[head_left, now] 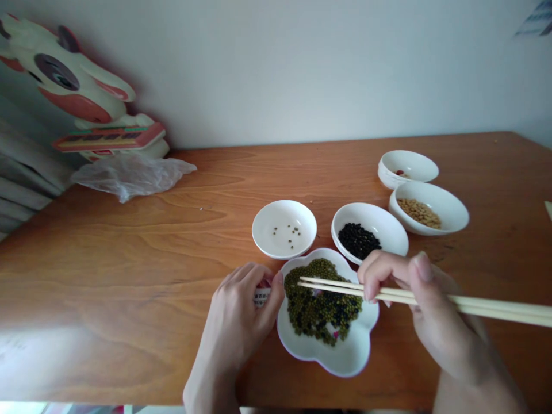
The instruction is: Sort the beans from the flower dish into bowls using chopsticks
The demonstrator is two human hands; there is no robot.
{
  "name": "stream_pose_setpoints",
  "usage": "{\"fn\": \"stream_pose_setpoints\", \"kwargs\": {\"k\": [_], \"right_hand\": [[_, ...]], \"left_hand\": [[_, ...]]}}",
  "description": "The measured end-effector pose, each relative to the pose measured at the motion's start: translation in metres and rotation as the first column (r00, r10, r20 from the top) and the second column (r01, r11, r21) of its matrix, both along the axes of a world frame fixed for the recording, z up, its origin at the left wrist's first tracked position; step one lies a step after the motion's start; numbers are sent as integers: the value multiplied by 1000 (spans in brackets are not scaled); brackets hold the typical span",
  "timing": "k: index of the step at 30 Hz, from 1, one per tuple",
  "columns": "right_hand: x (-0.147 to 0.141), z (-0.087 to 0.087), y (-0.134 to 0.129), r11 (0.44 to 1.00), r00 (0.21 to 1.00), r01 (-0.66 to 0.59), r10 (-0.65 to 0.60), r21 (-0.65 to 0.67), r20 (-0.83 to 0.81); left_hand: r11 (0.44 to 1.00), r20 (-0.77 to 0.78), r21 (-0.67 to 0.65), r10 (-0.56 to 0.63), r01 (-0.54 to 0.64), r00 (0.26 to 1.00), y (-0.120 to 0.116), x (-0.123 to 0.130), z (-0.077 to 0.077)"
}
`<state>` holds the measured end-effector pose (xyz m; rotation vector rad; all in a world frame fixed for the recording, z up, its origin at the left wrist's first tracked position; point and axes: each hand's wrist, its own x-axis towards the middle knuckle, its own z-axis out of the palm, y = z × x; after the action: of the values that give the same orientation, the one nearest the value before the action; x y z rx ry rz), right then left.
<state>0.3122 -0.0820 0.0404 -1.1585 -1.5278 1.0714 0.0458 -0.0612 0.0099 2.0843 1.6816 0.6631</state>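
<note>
Head view, right hand (448, 333) closed around chopsticks (500, 309) — rear ends cut off at right — tips over green beans (308, 322) in the scalloped dish (351, 352), left hand (239, 307) half curled at its rim, grip impossible to tell, printed label (261, 297) partly hidden there, black-bean bowl (390, 227) slightly masked beyond.

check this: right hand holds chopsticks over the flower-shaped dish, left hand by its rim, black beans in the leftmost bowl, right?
Not quite: in the head view the black beans lie not in the leftmost bowl but in the next bowl to its right. The right hand does hold chopsticks over the dish, the left hand by its rim.
</note>
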Motion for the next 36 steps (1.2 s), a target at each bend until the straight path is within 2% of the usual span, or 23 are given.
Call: {"fn": "stream_pose_setpoints", "kwargs": {"k": [13,24,29,36], "right_hand": [[13,-7,-5,996,993,77,-74,-34,96],[24,-23,-1,999,977,-8,17,-47,213],[17,-18,1,998,980,-25,36,-61,196],[3,-11,3,998,990,21,-14,-53,138]], "left_hand": [[1000,-46,-20,-9,9,999,1,4,4],[999,-57,-50,-24,21,998,2,5,7],[999,-33,-18,-37,36,999,4,6,7],[999,-29,-14,-44,44,999,4,6,6]]}}
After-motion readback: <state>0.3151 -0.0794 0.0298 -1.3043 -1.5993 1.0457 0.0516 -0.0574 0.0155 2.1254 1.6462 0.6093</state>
